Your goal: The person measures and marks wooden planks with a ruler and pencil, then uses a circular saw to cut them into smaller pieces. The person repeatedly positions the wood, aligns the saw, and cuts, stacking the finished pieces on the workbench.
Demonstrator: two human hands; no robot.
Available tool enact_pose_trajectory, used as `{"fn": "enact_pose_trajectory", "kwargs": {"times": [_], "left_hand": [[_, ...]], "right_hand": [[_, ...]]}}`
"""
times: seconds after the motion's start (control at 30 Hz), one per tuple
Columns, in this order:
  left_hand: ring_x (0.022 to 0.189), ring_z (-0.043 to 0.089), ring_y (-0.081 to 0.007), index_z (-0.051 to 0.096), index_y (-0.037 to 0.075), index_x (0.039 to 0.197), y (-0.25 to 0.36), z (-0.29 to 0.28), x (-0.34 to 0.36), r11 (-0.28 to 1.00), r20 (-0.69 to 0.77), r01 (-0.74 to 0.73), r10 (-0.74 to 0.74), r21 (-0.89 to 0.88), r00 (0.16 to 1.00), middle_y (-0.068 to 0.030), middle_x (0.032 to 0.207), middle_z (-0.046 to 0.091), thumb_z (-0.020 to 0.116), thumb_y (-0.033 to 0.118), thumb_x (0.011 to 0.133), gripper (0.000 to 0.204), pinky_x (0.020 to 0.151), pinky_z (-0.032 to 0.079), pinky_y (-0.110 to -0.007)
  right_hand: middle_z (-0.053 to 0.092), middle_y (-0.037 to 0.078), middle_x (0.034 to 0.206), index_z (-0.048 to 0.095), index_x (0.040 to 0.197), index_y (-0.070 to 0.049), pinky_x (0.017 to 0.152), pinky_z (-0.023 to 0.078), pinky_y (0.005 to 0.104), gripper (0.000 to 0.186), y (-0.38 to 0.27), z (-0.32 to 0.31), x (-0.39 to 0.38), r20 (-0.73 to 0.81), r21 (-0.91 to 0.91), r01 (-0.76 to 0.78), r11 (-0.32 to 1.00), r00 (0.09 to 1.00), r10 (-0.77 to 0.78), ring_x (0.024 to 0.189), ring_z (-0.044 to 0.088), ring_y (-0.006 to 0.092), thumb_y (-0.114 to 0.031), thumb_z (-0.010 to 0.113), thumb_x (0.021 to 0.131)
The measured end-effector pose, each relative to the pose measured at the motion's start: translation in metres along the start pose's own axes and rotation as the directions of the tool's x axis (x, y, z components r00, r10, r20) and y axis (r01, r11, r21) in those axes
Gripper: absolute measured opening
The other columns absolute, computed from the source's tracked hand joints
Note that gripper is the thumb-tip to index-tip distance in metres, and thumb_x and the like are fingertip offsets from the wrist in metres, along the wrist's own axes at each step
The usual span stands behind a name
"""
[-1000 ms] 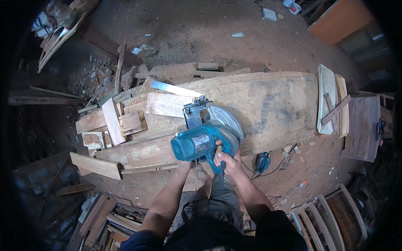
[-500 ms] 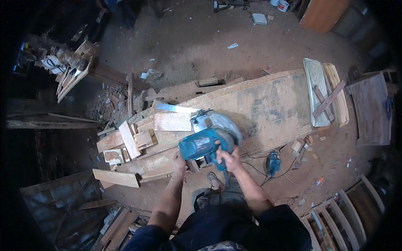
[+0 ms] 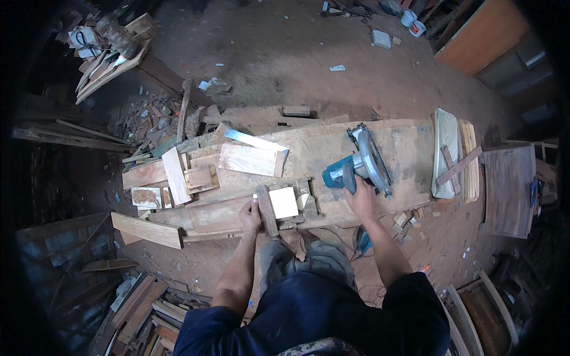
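Note:
My right hand is closed around the rear handle of a teal circular saw, which is over the right half of the wooden workbench. The saw's round guard and base plate face right. My left hand is closed, thumb up, at the left end of a pale wood block near the bench's front edge. A dark wooden bar crosses this block just right of my fingers. Behind it lie a wider pale board and a metal straightedge.
Several offcuts and a long board lie at the bench's left. Stacked planks lie across its right end. A second teal power tool with a cord is on the floor by my right forearm. Scrap wood is heaped behind at left.
The circular saw has moved right, away from the pale board and straightedge. My left hand has let go of its motor housing and moved down to the pale block, which now shows.

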State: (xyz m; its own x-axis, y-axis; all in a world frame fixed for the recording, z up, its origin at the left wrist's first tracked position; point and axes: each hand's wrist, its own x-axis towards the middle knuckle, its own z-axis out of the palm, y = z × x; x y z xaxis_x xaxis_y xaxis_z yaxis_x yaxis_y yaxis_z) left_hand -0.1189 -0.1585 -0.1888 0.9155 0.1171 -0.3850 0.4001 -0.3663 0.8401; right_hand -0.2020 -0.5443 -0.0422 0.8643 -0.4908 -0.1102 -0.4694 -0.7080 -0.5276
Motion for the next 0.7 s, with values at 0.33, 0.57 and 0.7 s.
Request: {"fn": "enact_pose_trajectory", "kwargs": {"times": [0.33, 0.57, 0.7], "left_hand": [[0.080, 0.064, -0.0151, 0.074, -0.004, 0.101, 0.030, -0.004, -0.009, 0.999, 0.096, -0.028, 0.026, 0.022, 0.995, -0.0108, 0.085, 0.074, 0.064, 0.028, 0.102, 0.033, 0.077, 0.051, -0.033], [0.084, 0.068, -0.0252, 0.073, 0.000, 0.103, 0.021, -0.033, 0.009, 0.987, 0.285, -0.126, 0.092, 0.104, 0.954, -0.0178, 0.091, 0.072, 0.059, 0.034, 0.103, 0.036, 0.080, 0.053, -0.038], [0.104, 0.065, -0.0449, 0.069, 0.001, 0.108, 0.035, -0.039, 0.022, 0.946, 0.445, -0.206, 0.077, 0.250, 0.892, -0.0266, 0.109, 0.069, 0.052, 0.041, 0.103, 0.044, 0.092, 0.050, -0.048]], "right_hand": [[0.048, 0.020, 0.143, 0.058, 0.137, -0.013, 0.110, 0.039, 0.0511, 0.054, -0.053, 0.123, -0.050, 0.326, 0.043, 0.262, 0.964, 0.909, -0.262, 0.128, 0.048, 0.0411, -0.014, 0.071, 0.085], [0.044, 0.024, 0.145, 0.050, 0.138, 0.003, 0.113, 0.036, 0.0530, 0.064, -0.047, 0.138, -0.071, 0.003, 0.122, -0.211, 0.970, 0.977, 0.212, 0.134, 0.042, 0.0441, -0.027, 0.074, 0.087], [0.037, 0.027, 0.153, 0.035, 0.152, 0.001, 0.119, 0.028, 0.0548, 0.107, -0.140, 0.124, -0.060, 0.164, 0.028, 0.068, 0.997, 0.984, -0.071, 0.142, 0.034, 0.0451, -0.050, 0.084, 0.073]]}}
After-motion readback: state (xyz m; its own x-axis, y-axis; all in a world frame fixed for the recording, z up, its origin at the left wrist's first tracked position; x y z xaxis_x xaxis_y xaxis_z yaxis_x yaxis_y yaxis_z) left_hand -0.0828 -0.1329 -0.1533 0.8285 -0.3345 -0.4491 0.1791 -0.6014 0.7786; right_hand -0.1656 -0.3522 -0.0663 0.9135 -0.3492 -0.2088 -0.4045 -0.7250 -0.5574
